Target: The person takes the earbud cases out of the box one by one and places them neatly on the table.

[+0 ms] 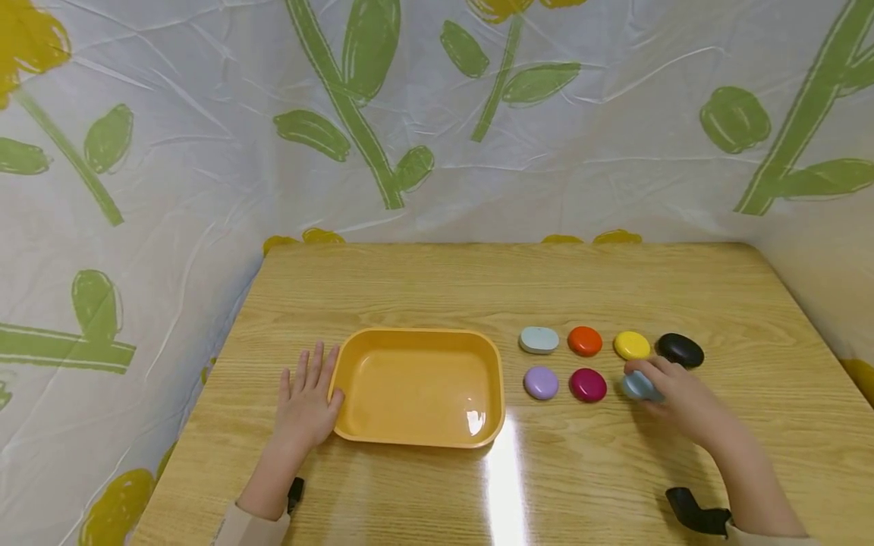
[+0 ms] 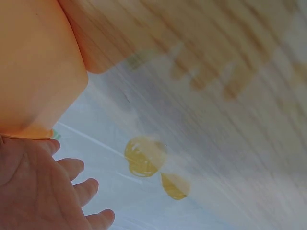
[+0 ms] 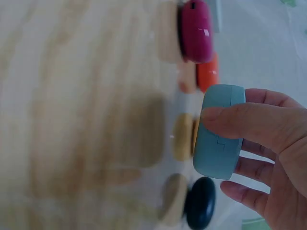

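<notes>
My right hand (image 1: 691, 402) pinches a small light-blue hinged case (image 3: 218, 155), rounded and with a seam and clasp on its side. In the right wrist view the thumb presses its near face, and the case shows raised off the table. Behind it stand a yellow case (image 1: 632, 346) and a black oval case (image 1: 680, 350). On the left, my left hand (image 1: 303, 409) rests beside a yellow-orange rectangular tray (image 1: 416, 394), fingers straight and thumb at its left rim. Nothing lies inside the tray.
Left of the right hand, a pale grey-green oblong case (image 1: 539, 340), an orange-red one (image 1: 585, 341), a lilac one (image 1: 541, 383) and a magenta one (image 1: 588, 385) sit in two rows on the wooden table (image 1: 437, 288). A flower-patterned curtain (image 1: 437, 174) hangs behind.
</notes>
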### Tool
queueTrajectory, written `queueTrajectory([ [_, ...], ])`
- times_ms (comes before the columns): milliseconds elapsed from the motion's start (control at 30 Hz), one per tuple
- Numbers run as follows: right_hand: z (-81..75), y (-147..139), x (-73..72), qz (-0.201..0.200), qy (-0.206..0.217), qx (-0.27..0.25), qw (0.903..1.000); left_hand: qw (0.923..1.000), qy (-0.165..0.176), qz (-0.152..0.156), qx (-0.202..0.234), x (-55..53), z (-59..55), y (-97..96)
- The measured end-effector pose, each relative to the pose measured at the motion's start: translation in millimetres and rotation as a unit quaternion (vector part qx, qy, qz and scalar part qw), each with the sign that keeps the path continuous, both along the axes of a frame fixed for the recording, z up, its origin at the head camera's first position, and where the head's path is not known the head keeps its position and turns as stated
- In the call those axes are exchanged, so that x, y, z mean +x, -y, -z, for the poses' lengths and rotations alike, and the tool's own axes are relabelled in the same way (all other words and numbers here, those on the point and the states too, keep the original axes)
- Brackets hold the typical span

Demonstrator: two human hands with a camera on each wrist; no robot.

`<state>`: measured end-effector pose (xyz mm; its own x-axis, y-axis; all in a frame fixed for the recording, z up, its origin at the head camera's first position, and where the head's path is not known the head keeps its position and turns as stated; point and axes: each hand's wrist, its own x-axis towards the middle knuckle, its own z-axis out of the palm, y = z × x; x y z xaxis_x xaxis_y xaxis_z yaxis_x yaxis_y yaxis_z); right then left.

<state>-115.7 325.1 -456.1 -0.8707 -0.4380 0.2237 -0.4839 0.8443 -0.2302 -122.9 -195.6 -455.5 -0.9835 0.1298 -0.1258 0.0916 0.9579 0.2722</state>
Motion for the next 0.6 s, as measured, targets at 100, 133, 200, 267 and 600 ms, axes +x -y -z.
queueTrajectory([
  [100, 10.5, 0, -0.4, -0.008, -0.016, -0.01, 0.9998, 1.0, 0.003, 0.0, 0.0, -0.6, 0.1, -0.3],
  [133, 13.0, 0, -0.5, -0.008, -0.018, -0.013, 0.9997, 1.0, 0.005, 0.0, 0.0, -0.7, 0.1, -0.3],
  [200, 16.9, 0, -0.8, -0.008, -0.023, -0.015, 0.9996, 1.0, 0.006, 0.0, -0.002, -0.5, 0.3, -0.3],
  [267, 19.1, 1, -0.6, -0.003, -0.025, -0.015, 0.9996, 1.0, 0.007, -0.001, -0.002, -0.3, 0.4, -0.2],
  [600, 19.2, 3, 1.1, 0.004, -0.035, -0.018, 0.9992, 1.0, 0.005, 0.0, 0.0, -0.1, -0.1, -0.7],
])
